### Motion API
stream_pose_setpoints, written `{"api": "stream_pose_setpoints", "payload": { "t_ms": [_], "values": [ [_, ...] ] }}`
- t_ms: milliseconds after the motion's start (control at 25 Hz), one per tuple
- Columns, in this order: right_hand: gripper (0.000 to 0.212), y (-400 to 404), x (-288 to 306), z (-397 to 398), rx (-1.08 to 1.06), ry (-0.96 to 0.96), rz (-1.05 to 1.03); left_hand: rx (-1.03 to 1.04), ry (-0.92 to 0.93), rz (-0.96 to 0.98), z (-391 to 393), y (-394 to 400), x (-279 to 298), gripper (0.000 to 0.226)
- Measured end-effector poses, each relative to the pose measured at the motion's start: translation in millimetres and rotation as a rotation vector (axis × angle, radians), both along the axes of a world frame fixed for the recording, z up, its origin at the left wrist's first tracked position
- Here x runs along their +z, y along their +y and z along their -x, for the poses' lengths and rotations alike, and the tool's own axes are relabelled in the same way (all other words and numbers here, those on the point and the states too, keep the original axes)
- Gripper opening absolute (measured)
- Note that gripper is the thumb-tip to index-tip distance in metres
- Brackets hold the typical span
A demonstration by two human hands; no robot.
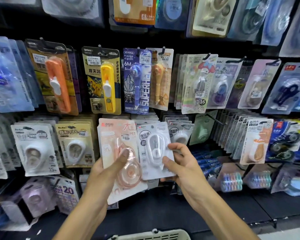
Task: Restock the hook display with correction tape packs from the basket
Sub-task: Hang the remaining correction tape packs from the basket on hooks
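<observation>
My left hand (109, 168) grips a stack of pink correction tape packs (118, 144), thumb lying across the clear round blister. My right hand (178, 163) holds a white correction tape pack (154, 149) by its lower right edge, thumb on the front. Both packs are raised in front of the hook display (145, 80), at the height of its lower middle row. The rim of the cream basket (151, 235) shows at the bottom edge, below my forearms.
Rows of carded packs hang from black hooks all across the wall. A bare hook (215, 119) sticks out to the right of the white pack. Blue boxes and small tape rolls (231, 181) lie on the dark shelf below.
</observation>
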State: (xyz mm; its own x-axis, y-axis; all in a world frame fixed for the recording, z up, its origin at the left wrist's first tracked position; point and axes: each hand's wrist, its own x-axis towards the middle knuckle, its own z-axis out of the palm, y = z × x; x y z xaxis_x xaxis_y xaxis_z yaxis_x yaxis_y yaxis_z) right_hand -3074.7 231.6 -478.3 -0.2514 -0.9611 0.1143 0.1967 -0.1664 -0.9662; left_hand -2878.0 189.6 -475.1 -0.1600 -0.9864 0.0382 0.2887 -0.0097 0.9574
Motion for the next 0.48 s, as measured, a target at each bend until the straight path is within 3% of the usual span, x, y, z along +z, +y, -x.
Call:
{"api": "stream_pose_setpoints", "payload": {
  "t_ms": [120, 280, 480],
  "values": [
    [0.033, -4, -3, -8, 0.078, -0.031, 0.06, -0.012, -0.041, 0.029, -5, 2, -3, 0.058],
    [0.04, -15, 9, -12, 0.116, -0.208, 0.118, 0.111, 0.013, -0.017, -24, -8, -7, 0.046],
    [0.025, -25, -2, -47, 0.341, 0.142, 0.006, 0.012, 0.051, -0.017, -31, -3, -6, 0.054]
  ]
}}
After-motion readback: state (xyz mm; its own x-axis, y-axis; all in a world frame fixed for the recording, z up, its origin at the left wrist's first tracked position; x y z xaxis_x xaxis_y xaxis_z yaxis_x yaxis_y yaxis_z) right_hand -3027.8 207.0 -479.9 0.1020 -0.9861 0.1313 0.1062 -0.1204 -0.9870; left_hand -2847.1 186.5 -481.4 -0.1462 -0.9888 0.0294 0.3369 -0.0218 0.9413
